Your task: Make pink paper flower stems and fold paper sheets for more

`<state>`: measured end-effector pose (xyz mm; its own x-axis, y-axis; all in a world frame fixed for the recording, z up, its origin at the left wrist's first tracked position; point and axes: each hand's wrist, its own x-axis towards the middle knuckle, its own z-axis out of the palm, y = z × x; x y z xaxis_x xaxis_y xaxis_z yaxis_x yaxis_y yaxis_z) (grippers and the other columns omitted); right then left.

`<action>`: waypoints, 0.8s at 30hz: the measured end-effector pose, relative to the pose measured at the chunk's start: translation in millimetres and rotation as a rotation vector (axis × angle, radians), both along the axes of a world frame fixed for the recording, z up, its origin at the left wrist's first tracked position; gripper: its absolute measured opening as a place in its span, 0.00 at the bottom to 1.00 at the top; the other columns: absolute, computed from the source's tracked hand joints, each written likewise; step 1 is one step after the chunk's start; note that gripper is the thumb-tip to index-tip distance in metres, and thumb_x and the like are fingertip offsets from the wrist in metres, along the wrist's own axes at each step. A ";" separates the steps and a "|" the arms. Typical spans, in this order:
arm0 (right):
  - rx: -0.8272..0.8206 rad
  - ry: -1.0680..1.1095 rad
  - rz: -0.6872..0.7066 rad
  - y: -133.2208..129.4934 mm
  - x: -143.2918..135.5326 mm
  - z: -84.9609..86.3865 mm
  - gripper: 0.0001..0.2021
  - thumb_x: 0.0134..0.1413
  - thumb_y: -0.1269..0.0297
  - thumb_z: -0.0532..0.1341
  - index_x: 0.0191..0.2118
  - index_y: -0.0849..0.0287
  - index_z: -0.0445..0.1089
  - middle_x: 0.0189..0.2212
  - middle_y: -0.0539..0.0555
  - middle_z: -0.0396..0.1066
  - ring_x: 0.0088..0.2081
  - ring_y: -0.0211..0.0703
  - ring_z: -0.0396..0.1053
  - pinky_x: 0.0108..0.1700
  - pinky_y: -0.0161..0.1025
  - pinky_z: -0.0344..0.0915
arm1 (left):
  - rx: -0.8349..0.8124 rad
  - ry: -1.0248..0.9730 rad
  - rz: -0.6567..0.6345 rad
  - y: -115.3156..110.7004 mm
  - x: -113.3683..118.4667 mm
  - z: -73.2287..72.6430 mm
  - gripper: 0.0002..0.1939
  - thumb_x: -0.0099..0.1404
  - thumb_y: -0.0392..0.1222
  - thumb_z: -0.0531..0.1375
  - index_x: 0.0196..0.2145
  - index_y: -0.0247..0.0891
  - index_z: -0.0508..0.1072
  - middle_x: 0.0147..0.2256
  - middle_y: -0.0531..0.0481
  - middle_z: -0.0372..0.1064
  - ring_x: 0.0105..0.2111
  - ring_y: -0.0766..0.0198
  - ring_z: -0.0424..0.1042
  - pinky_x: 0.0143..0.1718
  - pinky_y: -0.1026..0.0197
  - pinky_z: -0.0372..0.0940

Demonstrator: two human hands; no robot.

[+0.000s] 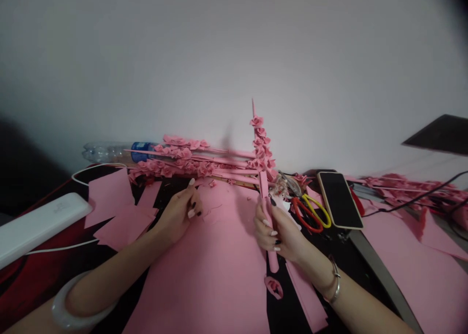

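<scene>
My right hand [276, 231] is wrapped around the lower part of a pink paper flower stem [262, 148], a rolled stick set with small paper roses. It stands upright, its thin tip against the grey wall. My left hand [184, 207] is closed, thumb and fingertips pinched together above a large pink paper sheet [215, 270]. What it pinches, if anything, is too small to make out. A loose paper rose [274, 287] lies just below the stem's lower end. Behind both hands, several finished flower stems [183, 163] lie sideways in a pile.
Scissors [309, 212] with red and yellow handles and a phone [340, 200] lie to the right. Cut paper squares [111, 192], a white power bank [44, 224] with a cable and a plastic bottle [109, 152] are on the left. More pink flowers [409, 185] lie at far right.
</scene>
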<state>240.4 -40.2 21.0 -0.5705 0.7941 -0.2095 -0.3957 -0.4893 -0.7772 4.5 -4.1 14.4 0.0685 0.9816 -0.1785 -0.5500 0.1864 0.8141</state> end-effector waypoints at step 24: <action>0.389 -0.385 -0.072 -20.9 -29.0 -8.6 0.17 0.54 0.49 0.63 0.33 0.60 0.68 0.20 0.47 0.65 0.17 0.35 0.63 0.19 0.33 0.59 | 0.448 0.500 -0.780 -37.1 14.4 -8.7 0.28 0.61 0.40 0.64 0.58 0.42 0.63 0.38 0.48 0.74 0.37 0.60 0.74 0.38 0.59 0.70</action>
